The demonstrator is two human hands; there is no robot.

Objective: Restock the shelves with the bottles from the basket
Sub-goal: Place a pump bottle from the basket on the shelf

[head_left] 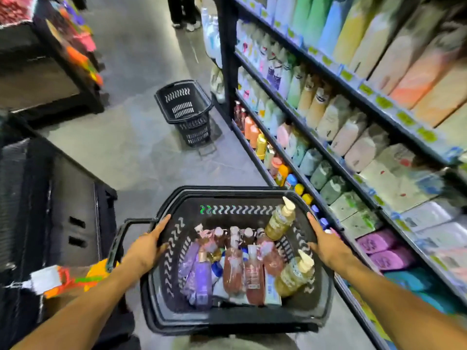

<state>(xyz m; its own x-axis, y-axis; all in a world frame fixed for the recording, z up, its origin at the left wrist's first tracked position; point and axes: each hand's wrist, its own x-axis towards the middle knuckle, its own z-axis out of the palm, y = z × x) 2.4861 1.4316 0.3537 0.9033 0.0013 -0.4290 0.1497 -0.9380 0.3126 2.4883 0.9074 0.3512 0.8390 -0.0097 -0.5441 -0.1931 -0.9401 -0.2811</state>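
Note:
A black plastic basket (235, 317) is held in front of me, above the aisle floor. My left hand (147, 245) grips its left rim and my right hand (326, 243) grips its right rim. Inside lie several bottles: pink ones (233, 266) in the middle, purple ones (202, 276) at the left, and two golden pump bottles (280, 221) at the right. The shelves (313, 145) run along my right side, full of rows of bottles and packs.
A second black basket (185, 109) stands empty on the floor ahead, beside the shelf's end. A dark display stand (50, 79) is at the far left and a black unit (63, 210) close at my left. A person's legs (182, 11) show at the aisle's far end.

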